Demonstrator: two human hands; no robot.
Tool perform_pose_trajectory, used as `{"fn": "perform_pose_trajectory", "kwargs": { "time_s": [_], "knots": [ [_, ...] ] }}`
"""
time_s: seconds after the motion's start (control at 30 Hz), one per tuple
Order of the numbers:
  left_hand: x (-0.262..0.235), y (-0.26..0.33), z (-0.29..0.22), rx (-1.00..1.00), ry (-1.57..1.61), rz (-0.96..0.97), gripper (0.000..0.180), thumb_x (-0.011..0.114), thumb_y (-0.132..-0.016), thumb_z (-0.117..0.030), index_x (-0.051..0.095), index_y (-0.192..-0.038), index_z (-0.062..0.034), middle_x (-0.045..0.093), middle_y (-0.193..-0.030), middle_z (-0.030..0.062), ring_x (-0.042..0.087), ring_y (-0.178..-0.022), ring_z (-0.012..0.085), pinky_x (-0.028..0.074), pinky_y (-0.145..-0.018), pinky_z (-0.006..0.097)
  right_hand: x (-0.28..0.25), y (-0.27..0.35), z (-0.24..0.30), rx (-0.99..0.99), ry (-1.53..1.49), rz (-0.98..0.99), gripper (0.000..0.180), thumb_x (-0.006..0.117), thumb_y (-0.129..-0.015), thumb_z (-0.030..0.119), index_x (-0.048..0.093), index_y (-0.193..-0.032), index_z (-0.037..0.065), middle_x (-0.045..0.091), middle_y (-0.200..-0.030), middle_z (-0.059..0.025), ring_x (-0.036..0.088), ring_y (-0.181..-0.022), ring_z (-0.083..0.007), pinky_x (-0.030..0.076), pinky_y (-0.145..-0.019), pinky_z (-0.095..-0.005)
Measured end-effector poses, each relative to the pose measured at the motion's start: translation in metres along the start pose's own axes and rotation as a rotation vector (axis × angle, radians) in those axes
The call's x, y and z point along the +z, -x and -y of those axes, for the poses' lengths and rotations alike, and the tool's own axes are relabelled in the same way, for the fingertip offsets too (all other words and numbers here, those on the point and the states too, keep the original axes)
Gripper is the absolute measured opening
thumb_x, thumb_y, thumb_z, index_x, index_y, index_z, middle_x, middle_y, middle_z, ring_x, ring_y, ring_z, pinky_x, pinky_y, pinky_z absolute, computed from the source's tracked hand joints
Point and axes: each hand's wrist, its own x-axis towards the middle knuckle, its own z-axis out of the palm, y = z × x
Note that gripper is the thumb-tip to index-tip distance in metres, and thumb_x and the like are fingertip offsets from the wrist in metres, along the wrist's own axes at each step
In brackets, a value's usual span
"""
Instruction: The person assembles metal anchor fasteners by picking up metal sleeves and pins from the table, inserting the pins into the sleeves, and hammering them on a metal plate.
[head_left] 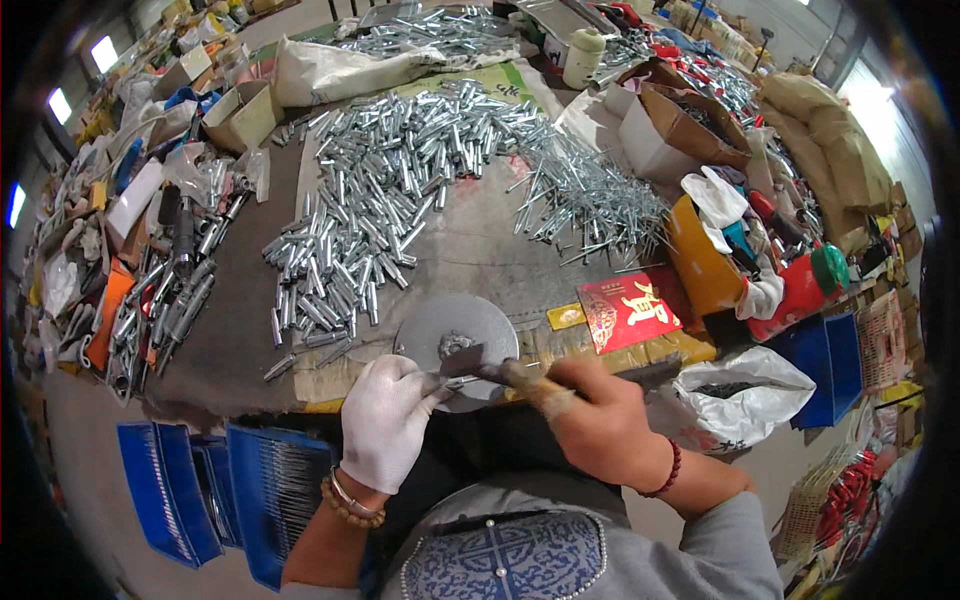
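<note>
My left hand (385,415), in a white glove, is closed with thumb and finger pinched on a small shiny metal rod (456,383). My bare right hand (610,420) grips the worn, light-coloured handle (540,388) of a tool with a dark flat head (478,360). That head lies across the rod, partly hiding it. Both are above a round grey metal disc (420,325) at the table's front edge. Near the disc's middle sits a rough grey lump (458,344); its material I cannot tell.
Beyond the disc spreads a large heap of metal sleeves (400,180), with long thin pins (600,205) to its right. A red card (635,310) lies right of the disc. Blue bins (275,490) stand below left; a white sack (745,395) is at right.
</note>
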Motion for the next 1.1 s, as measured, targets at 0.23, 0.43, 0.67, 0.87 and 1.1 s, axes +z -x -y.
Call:
{"fn": "perform_pose_trajectory", "kwargs": {
  "time_s": [0.23, 0.43, 0.67, 0.87, 1.1],
  "knots": [
    [-0.002, 0.0, -0.002, 0.06, -0.027, -0.032, 0.019, 0.084, -0.077, -0.002, 0.078, -0.095, -0.0059, 0.065, -0.089, 0.0103, 0.065, -0.085, 0.0327, 0.053, -0.075, 0.042, -0.004, 0.006, 0.003, -0.001, -0.075, -0.137, 0.053, 0.071, -0.083, -0.004, 0.077, -0.132, 0.014, 0.068, -0.1, -0.0101, 0.069, -0.077, -0.0222, 0.057, -0.064, -0.0316],
    [-0.002, -0.002, -0.002, 0.064, 0.004, -0.034, 0.018, 0.083, -0.076, 0.0, 0.076, -0.092, -0.0034, 0.064, -0.088, 0.0114, 0.065, -0.085, 0.0325, 0.052, -0.074, 0.042, 0.006, 0.006, -0.002, 0.003, 0.012, 0.015, 0.051, 0.071, -0.087, 0.004, 0.074, -0.136, 0.017, 0.06, -0.095, -0.0073, 0.066, -0.071, -0.0231, 0.055, -0.06, -0.0363],
    [0.0, -0.001, -0.003, 0.052, 0.048, -0.056, 0.018, 0.082, -0.077, 0.001, 0.077, -0.095, -0.003, 0.064, -0.088, 0.0117, 0.064, -0.084, 0.0313, 0.052, -0.075, 0.041, -0.001, 0.009, 0.004, 0.017, 0.075, 0.114, 0.053, 0.07, -0.087, 0.003, 0.072, -0.138, 0.018, 0.059, -0.095, -0.0065, 0.066, -0.074, -0.0235, 0.055, -0.059, -0.0367],
    [-0.006, 0.001, -0.002, 0.038, 0.075, -0.001, 0.016, 0.082, -0.08, -0.003, 0.079, -0.095, -0.0032, 0.066, -0.089, 0.0106, 0.065, -0.086, 0.0299, 0.052, -0.077, 0.041, -0.011, -0.013, -0.002, 0.151, -0.158, 0.116, 0.055, 0.071, -0.086, 0.004, 0.07, -0.139, 0.017, 0.06, -0.098, -0.0081, 0.067, -0.08, -0.027, 0.056, -0.066, -0.041],
    [-0.012, 0.001, 0.006, 0.088, 0.078, -0.022, 0.02, 0.083, -0.079, -0.003, 0.08, -0.099, -0.0041, 0.066, -0.09, 0.0094, 0.065, -0.087, 0.0296, 0.052, -0.078, 0.039, 0.012, -0.037, -0.03, -0.177, 0.21, -0.05, 0.044, 0.074, -0.082, 0.004, 0.07, -0.125, 0.01, 0.061, -0.1, -0.0117, 0.067, -0.087, -0.0353, 0.054, -0.071, -0.0467]
  ]
}}
